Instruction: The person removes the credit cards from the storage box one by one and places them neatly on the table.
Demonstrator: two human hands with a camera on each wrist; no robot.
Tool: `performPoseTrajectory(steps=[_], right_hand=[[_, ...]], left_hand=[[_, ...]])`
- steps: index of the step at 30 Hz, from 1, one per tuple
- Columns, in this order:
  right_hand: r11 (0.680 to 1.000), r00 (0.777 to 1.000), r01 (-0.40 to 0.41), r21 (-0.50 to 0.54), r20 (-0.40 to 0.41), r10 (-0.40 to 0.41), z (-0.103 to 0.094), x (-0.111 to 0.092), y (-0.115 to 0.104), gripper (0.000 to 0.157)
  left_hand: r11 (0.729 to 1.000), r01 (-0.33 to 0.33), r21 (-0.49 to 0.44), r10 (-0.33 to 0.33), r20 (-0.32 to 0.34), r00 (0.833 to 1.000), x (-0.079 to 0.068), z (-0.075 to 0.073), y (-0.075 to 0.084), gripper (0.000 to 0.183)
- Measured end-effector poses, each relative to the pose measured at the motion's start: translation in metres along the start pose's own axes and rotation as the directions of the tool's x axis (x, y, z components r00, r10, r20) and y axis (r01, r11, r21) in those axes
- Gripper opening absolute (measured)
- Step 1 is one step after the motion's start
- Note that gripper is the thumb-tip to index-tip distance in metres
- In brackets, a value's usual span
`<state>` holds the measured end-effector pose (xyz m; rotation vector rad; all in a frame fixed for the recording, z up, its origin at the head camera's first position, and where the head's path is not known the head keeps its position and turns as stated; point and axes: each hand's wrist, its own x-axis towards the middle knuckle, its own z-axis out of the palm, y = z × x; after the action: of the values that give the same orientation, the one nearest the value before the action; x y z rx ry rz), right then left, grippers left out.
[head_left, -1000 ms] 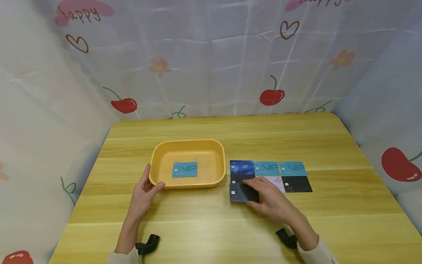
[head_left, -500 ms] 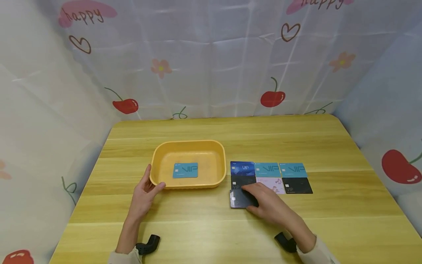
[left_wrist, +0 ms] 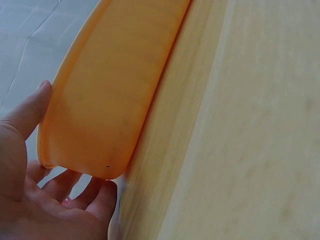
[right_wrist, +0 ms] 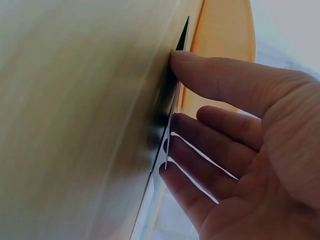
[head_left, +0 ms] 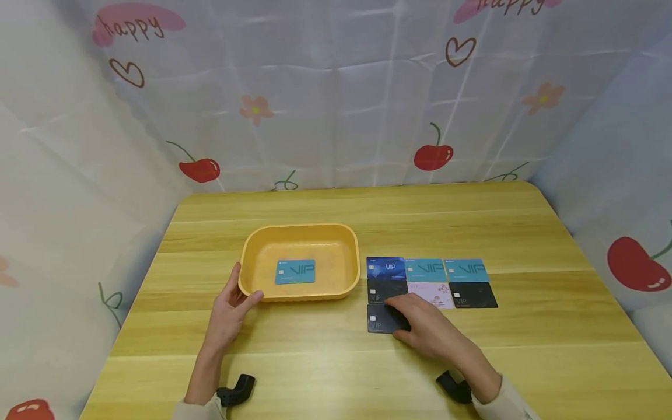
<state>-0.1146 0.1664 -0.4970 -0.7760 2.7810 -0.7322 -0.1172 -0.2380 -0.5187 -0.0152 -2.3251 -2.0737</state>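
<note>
My right hand (head_left: 431,326) holds a dark VIP card (head_left: 380,318) by its right end, thumb at the near edge and fingers at the far edge. In the right wrist view this card (right_wrist: 184,35) is seen edge-on, low over the tabletop. It lies just below another dark VIP card (head_left: 387,291) in the head view. At the left, my left hand (head_left: 227,315) grips the near-left corner of a shallow yellow plastic tray (head_left: 336,248). The left wrist view has the thumb on the tray's rim and the fingers against its end wall (left_wrist: 95,130). One light-blue VIP card (head_left: 295,272) lies inside the tray.
Right of the tray, a blue card (head_left: 385,269) and two light-blue cards (head_left: 424,270) form the back row. A pink floral card (head_left: 430,294) and a black card (head_left: 474,295) lie in front of them. A cherry-print curtain (head_left: 336,116) closes off the wooden table's (head_left: 315,373) back.
My right hand has brought the dark card toward me, off the dark card behind it, and lowered it into line beneath that one. My left hand and the tray keep their place.
</note>
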Motion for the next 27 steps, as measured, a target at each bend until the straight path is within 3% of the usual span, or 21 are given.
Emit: performPoseTrajectory(steps=[27], right_hand=[[1.000,1.000,-0.022,-0.010,0.013,0.022,-0.0011,-0.0012,0.0006,0.055]], left_hand=[[1.000,0.005,0.005,-0.005,-0.001,1.000,-0.0003,-0.0003,-0.0010,0.082]])
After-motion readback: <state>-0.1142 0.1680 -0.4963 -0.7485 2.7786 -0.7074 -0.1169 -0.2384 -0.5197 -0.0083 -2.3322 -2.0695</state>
